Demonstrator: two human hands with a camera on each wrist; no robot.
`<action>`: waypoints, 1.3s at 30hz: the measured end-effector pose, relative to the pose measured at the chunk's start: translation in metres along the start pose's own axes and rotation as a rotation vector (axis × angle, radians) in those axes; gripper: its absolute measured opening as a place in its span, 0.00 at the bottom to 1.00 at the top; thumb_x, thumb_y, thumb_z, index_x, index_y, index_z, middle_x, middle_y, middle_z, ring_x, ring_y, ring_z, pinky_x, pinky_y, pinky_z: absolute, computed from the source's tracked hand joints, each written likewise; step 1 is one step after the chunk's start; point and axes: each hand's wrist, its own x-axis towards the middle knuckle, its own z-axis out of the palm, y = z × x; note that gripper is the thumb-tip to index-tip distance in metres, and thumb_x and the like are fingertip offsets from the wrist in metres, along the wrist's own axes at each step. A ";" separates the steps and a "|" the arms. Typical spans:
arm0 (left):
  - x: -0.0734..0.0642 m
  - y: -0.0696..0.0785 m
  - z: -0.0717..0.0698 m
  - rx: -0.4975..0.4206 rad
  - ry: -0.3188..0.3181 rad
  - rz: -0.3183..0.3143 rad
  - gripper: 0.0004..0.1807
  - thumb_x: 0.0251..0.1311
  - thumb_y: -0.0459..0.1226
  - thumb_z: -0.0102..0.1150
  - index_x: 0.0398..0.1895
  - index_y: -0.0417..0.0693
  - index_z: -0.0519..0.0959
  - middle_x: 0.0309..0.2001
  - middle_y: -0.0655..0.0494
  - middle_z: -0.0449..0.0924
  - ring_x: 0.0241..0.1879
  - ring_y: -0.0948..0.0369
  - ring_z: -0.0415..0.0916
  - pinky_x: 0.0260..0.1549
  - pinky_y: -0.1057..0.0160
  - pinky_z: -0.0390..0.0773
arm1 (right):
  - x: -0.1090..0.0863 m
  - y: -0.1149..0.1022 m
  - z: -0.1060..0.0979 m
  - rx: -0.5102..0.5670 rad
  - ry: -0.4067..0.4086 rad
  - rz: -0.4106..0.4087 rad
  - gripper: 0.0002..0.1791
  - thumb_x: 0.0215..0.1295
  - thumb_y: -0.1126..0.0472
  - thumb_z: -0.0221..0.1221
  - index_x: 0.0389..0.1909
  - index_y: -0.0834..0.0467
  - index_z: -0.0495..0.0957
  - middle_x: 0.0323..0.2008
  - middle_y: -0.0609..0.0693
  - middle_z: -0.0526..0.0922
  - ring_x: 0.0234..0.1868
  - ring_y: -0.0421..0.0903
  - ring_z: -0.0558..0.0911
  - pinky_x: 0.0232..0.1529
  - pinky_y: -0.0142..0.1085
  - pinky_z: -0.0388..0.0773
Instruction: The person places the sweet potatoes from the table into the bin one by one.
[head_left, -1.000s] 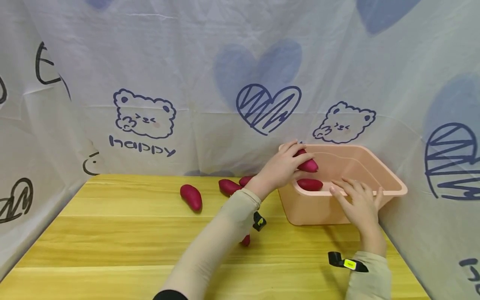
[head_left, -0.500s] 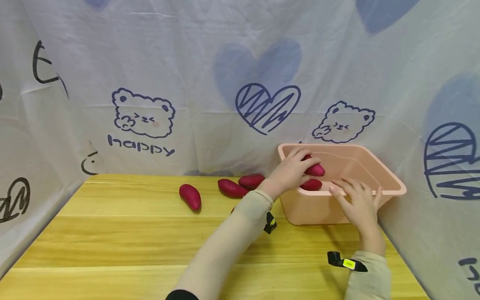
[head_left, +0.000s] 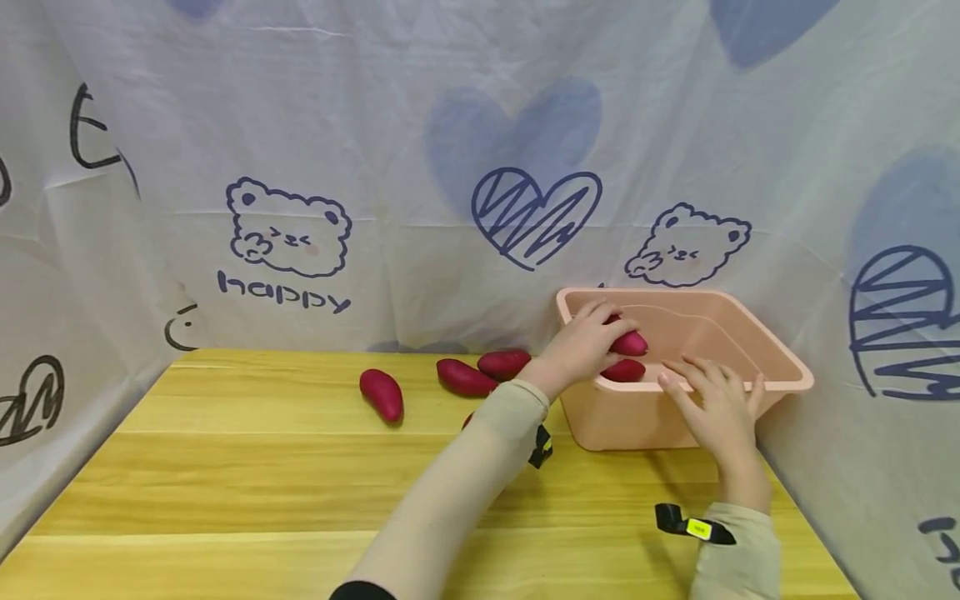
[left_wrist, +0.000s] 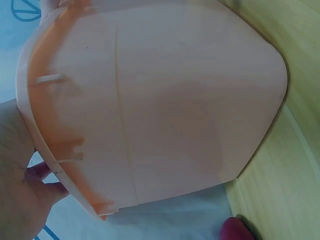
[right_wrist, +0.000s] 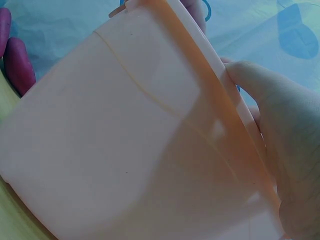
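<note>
A pink plastic bin stands on the table's right side. My left hand reaches over its near left corner and grips a purple-red sweet potato inside, fingers over the top. Below it, a second sweet potato lies in the bin, partly hidden by the hand. My right hand is at the near rim, fingers spread and loosely bent over the edge, holding nothing. In the right wrist view, the right thumb lies at the rim. The bin's outer wall hides the held sweet potato in the left wrist view.
On the wooden table, left of the bin, lie a lone sweet potato and two touching ones, a front one and a back one. Another is mostly behind the left forearm. A printed cloth hangs behind.
My left hand has moved right and slightly down into the bin with the sweet potato, then stayed nearly still over the last half second. The right hand has kept its place.
</note>
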 end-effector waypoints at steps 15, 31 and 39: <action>0.001 0.003 -0.001 -0.025 -0.056 -0.055 0.28 0.64 0.47 0.60 0.67 0.62 0.69 0.67 0.57 0.66 0.68 0.58 0.60 0.68 0.64 0.64 | -0.001 0.002 0.002 0.015 0.006 -0.005 0.30 0.71 0.36 0.45 0.60 0.53 0.76 0.66 0.61 0.70 0.65 0.69 0.61 0.66 0.71 0.27; 0.002 0.002 0.000 -0.069 -0.069 -0.071 0.27 0.65 0.46 0.60 0.67 0.62 0.70 0.69 0.58 0.67 0.70 0.59 0.61 0.71 0.62 0.60 | 0.000 0.002 0.002 0.024 0.009 -0.006 0.30 0.71 0.37 0.45 0.60 0.52 0.76 0.66 0.61 0.70 0.65 0.69 0.60 0.66 0.70 0.25; 0.002 0.002 0.001 -0.058 -0.056 -0.067 0.25 0.66 0.46 0.59 0.66 0.61 0.71 0.67 0.58 0.69 0.68 0.59 0.63 0.70 0.63 0.61 | 0.000 0.001 0.001 0.019 0.006 -0.004 0.30 0.71 0.36 0.45 0.61 0.52 0.76 0.66 0.62 0.70 0.65 0.69 0.60 0.66 0.71 0.26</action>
